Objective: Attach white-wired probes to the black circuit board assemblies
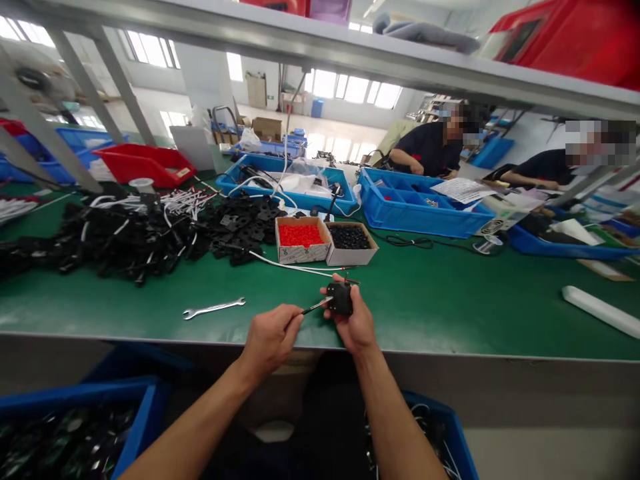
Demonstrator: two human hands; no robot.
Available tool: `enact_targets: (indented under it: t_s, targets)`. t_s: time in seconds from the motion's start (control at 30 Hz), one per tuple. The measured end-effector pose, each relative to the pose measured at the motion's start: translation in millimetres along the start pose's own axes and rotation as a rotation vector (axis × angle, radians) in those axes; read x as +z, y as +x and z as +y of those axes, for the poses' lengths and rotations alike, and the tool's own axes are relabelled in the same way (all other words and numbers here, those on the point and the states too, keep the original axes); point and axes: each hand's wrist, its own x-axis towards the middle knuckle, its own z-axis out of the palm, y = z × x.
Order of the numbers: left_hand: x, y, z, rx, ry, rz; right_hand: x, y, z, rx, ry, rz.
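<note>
Two dark-shirted co-workers [425, 145] beyond a glossy green worktop [450, 307], bright rectangular windows [345, 88] behind
Near the worktop's front edge, the left hand [273, 335] pinches a slim black-and-silver tool [316, 307] against a squarish black plastic part [341, 299] that the right hand [359, 325] grips.

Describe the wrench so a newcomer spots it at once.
Find the green tabletop, then look toward its near edge, left of the person's left hand. The wrench lies there, in front of the heap of black parts. It is silver and lies alone, whereas the slim tool is in the left hand's grip.
</note>
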Motion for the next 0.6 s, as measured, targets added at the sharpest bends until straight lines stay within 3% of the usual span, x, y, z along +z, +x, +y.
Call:
enact_targets:
  t_s: [0.2,0.4,0.6]
  targets:
    - [5.3,-15,-2,-0.019,0.027,-0.064,0,-2,0,0.001,-0.011,-0.004]
    - [8.5,-15,-2,-0.014,0.063,-0.116,0,-1,2,0.011,-0.032,-0.001]
    - [18.8,-18,0,0.093,0.151,-0.087,11,-10,-2,0.002,-0.096,0.019]
